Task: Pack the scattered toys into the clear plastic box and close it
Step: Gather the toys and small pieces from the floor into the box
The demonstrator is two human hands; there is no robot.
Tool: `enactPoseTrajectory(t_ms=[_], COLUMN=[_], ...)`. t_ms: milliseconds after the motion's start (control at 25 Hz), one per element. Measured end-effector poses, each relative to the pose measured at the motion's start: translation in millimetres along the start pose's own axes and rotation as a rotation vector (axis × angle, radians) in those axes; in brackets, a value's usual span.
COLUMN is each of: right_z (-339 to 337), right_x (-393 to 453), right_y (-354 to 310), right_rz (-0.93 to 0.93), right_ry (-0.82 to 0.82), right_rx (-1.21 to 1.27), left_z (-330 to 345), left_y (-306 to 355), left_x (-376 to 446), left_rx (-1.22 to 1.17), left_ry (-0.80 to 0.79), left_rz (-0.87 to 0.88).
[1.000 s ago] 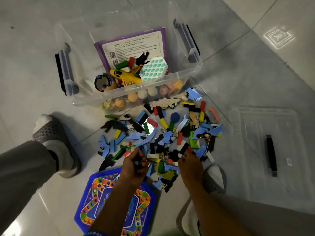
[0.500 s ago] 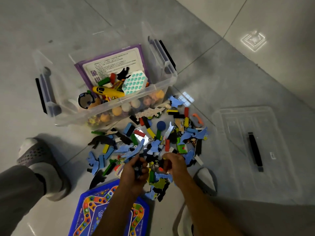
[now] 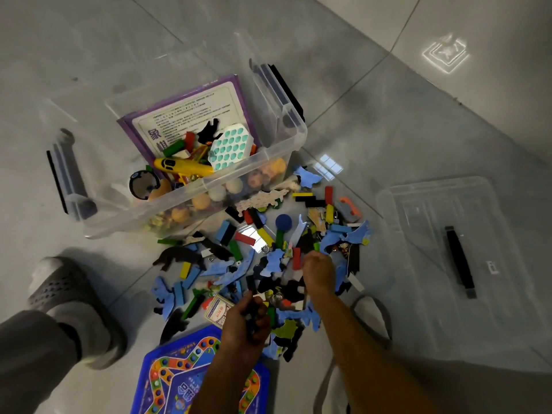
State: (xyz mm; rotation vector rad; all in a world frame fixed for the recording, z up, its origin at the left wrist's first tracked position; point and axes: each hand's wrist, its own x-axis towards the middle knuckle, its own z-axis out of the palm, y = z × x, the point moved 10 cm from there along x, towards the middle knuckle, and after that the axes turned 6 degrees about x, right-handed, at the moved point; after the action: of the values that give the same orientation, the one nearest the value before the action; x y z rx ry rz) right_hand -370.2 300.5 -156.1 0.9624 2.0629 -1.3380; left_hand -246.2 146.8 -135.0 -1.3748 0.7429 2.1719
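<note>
A clear plastic box (image 3: 286,147) stands open on the floor, holding a purple booklet, a yellow toy plane (image 3: 182,167), a teal pop toy and several balls. In front of it lies a pile of scattered toy pieces (image 3: 268,252): blue and black foam shapes and coloured blocks. My left hand (image 3: 246,324) is curled round a bunch of dark small pieces at the pile's near edge. My right hand (image 3: 318,271) reaches down into the pile with its fingers bent among the pieces; what it grips is hidden. The clear lid (image 3: 418,222) lies flat to the right.
A blue board game tray (image 3: 167,375) lies on the floor under my left forearm. A card box (image 3: 216,310) sits beside my left hand. My slippered feet (image 3: 65,294) stand left and right of the pile. Grey floor tiles surround everything.
My right hand has moved away from my left hand, up and right into the pile. My left hand keeps its bunch of pieces. The camera has shifted slightly.
</note>
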Motion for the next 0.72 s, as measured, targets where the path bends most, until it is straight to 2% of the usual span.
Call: enactPoseTrajectory(t_ms=[80,160,280,360,480,640,720], right_z=[-11.1,-0.8,47.8,67.1,56.6,25.1,13.3], right_x=[0.4,-9.4,-28.2,-40.2,-44.3,-25.8,-22.4], right_y=[-1.1,-2.2,-4.2,0.0,-5.1,1.7,-4.4], right_rz=[-0.089,-0.186,-0.395,-0.484,-0.535,-0.405,-0.429], right_ry=[0.132,0.142,-0.107,-0.195,-0.075,0.085,0.143], right_rx=[-0.199,-0.265,-0.344,-0.404,-0.414,-0.401,-0.355], left_z=[-6.4,-12.5,-19.4,-19.9,-18.0,-18.8,-16.6], left_y=[-1.4,-2.3,-0.7,1.9,3.9,4.9,5.8], left_x=[3.9,5.8,6.1,6.0,5.7,5.2,5.6], left_rx=[0.019,0.035,0.039,0.038,0.032,0.020,0.020], left_ry=[0.009,0.019,0.036,0.037,0.030,0.022,0.003], left_rz=[-0.012,-0.026,-0.021,-0.006,0.000,0.013,0.026])
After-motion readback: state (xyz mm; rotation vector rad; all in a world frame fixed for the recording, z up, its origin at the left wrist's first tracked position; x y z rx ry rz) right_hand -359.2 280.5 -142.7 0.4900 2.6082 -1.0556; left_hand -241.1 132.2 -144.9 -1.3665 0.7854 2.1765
